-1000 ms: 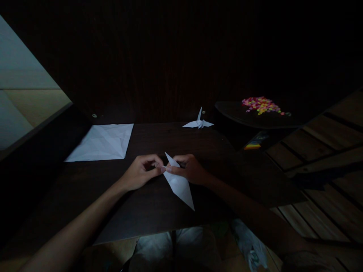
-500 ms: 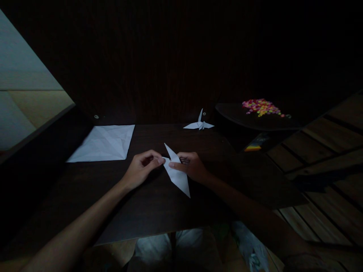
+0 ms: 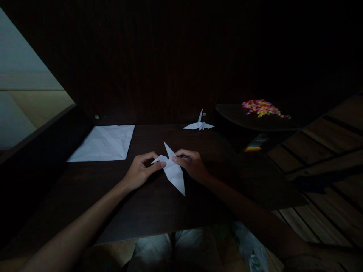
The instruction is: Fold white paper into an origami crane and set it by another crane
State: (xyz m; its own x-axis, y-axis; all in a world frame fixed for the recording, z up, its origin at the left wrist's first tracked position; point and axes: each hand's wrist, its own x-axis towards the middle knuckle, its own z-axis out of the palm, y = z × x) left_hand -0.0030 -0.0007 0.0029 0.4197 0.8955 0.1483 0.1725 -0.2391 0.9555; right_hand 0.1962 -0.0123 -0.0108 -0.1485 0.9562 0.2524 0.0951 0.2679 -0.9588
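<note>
Left hand (image 3: 139,170): we see it pinching the white, pointed folded-paper figure (image 3: 175,175)
Right hand (image 3: 195,166): clamped on it too
White paper crane (image 3: 194,125): dark wooden table's (image 3: 144,211) far edge

A crisp white folded paper (image 3: 175,175) with sharp tips slants between left hand (image 3: 140,170) and right hand (image 3: 195,166).

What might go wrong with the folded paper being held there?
The left grip and right grip both hold the folded paper; pulling them apart might tear it. Its thin points, sticking out past the fingers, could get bent. The scene looks dim, so a fold might end up misaligned.
</note>
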